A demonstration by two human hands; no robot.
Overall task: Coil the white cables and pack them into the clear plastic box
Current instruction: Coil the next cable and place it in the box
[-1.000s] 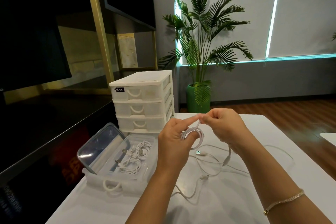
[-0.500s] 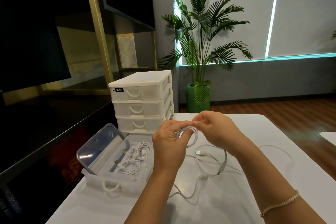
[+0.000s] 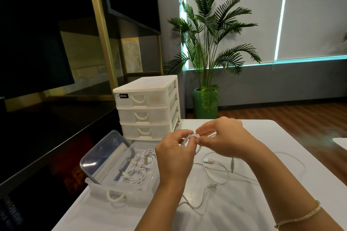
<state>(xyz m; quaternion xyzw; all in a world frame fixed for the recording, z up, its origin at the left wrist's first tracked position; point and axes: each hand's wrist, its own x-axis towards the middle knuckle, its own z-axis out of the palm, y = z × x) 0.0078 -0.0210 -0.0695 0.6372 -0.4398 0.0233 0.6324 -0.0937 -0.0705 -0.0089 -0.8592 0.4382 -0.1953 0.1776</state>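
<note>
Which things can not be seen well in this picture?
Head view only:
- Most of the coil: hidden by the left hand and right hand.
- How many cables lie in the clear box: tangled, too small.
- Loose cables on the table: partly under the right forearm.

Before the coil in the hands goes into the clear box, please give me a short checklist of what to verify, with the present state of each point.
1. Coil held: ok. The left hand grips the white coil and the right hand pinches it at the top.
2. Coil finished: not ok. A tail hangs from it, ending at a plug above the table.
3. Coil secured against unwinding: cannot tell; the fingers hide it.
4. Clear box open: ok. Its lid is tilted up.
5. Room in the box: ok. The packed cables leave bare floor.
6. Loose cable on the table still to be coiled: not ok.
</note>
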